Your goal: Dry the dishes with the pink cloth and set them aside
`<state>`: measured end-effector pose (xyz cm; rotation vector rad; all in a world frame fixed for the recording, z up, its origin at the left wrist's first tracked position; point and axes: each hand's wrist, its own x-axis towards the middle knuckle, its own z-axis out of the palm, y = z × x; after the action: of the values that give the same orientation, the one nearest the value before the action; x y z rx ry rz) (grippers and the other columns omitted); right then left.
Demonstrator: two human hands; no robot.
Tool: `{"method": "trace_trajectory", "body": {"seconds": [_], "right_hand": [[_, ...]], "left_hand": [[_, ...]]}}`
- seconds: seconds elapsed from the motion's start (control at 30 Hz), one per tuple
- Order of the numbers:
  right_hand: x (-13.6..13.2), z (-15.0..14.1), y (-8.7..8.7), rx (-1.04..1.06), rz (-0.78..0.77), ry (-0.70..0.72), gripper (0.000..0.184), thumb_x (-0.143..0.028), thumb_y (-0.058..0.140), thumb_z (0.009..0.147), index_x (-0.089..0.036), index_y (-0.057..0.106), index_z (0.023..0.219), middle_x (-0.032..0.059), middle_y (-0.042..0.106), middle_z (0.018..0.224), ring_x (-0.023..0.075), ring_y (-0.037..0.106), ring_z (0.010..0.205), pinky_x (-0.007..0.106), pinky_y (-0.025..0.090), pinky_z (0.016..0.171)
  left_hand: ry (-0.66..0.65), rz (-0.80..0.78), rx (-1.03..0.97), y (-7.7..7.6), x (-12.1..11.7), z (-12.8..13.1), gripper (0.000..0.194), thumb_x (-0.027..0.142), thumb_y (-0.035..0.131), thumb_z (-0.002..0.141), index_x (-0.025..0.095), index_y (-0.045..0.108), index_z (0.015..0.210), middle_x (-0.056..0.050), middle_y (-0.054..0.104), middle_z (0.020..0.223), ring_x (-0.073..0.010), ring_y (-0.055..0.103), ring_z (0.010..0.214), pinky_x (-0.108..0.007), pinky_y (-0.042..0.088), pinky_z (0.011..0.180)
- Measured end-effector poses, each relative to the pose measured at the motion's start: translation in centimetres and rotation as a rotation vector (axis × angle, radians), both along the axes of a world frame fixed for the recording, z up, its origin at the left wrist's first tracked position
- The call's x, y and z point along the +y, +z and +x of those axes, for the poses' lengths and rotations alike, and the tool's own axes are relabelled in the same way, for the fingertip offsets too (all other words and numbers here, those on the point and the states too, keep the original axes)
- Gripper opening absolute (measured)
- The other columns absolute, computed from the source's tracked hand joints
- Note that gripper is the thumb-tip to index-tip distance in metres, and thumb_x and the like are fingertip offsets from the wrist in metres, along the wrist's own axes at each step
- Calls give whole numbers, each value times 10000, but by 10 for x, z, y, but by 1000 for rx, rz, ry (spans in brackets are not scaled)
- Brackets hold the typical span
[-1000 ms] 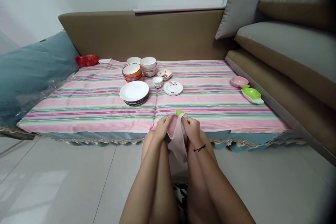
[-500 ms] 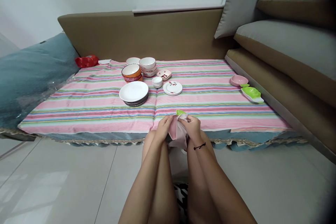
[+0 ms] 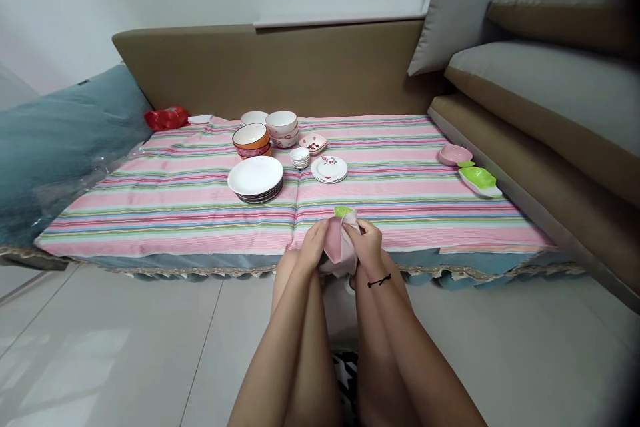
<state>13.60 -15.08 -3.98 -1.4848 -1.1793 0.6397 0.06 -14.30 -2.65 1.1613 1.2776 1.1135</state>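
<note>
A pink cloth [image 3: 337, 245] is bunched between both my hands at the near edge of the striped mat [image 3: 390, 193]. My left hand [image 3: 314, 245] grips its left side with closed fingers. My right hand [image 3: 367, 245], with a black band at the wrist, pinches its right side. A small green object [image 3: 342, 211] peeks out above the cloth, mostly hidden by it.
On the mat stand a stack of white plates [image 3: 255, 177], orange and white bowls [image 3: 251, 138], small dishes [image 3: 329, 169], a pink bowl [image 3: 455, 155] and a green dish [image 3: 479, 180]. Sofa cushions [image 3: 545, 87] rise on the right, a blue pillow [image 3: 55, 133] on the left.
The hanging end of the pink cloth has been gathered up into my hands, so it is now shorter and more bunched. My hands stayed in nearly the same place.
</note>
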Motion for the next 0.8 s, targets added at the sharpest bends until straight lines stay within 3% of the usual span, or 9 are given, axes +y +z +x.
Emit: {"method": "trace_trajectory", "body": {"seconds": [0.1, 0.17, 0.33, 0.5, 0.67, 0.8], "right_hand": [[-3, 1, 2, -39, -34, -42, 364, -402, 604, 689, -181, 386, 498, -35, 259, 555, 88, 296, 552, 221, 225, 515], [-5, 2, 1, -66, -41, -22, 400, -406, 577, 724, -185, 340, 490, -34, 222, 559, 82, 263, 546, 227, 195, 508], [-3, 1, -5, -84, -34, 101, 310, -412, 460, 785, -180, 429, 582, -31, 371, 563, 101, 334, 562, 221, 260, 522], [2, 1, -8, -40, -66, 81, 236, -392, 578, 701, -158, 552, 674, -26, 486, 605, 112, 412, 599, 208, 325, 556], [2, 1, -8, -160, -86, -60, 320, -391, 634, 660, -168, 450, 522, -47, 356, 515, 93, 296, 552, 219, 246, 518], [-2, -3, -5, -109, -66, -66, 361, -405, 575, 720, -184, 371, 520, -48, 290, 522, 90, 244, 549, 227, 214, 504]], "left_hand": [[-22, -15, 23, 1, 0, -3, 157, 294, 548, 822, 174, 647, 837, -83, 684, 1037, -222, 586, 1054, -359, 415, 1000], [-13, -16, 34, 1, 0, -5, 176, 327, 556, 818, 177, 647, 818, -79, 689, 1015, -221, 581, 1052, -355, 421, 988], [44, 14, 41, 0, 1, -2, 252, 376, 477, 864, 192, 644, 909, -82, 658, 1121, -202, 546, 1117, -326, 404, 997], [14, 38, 62, -2, -1, 2, 282, 405, 469, 861, 174, 629, 836, -89, 667, 1006, -214, 570, 1034, -364, 431, 957], [-42, 79, 80, -6, -1, -2, 305, 467, 510, 827, 184, 613, 782, -70, 655, 927, -217, 565, 994, -358, 430, 942], [-41, 91, 81, -7, 0, -3, 315, 475, 493, 835, 186, 616, 809, -74, 653, 954, -220, 547, 1041, -348, 424, 949]]}}
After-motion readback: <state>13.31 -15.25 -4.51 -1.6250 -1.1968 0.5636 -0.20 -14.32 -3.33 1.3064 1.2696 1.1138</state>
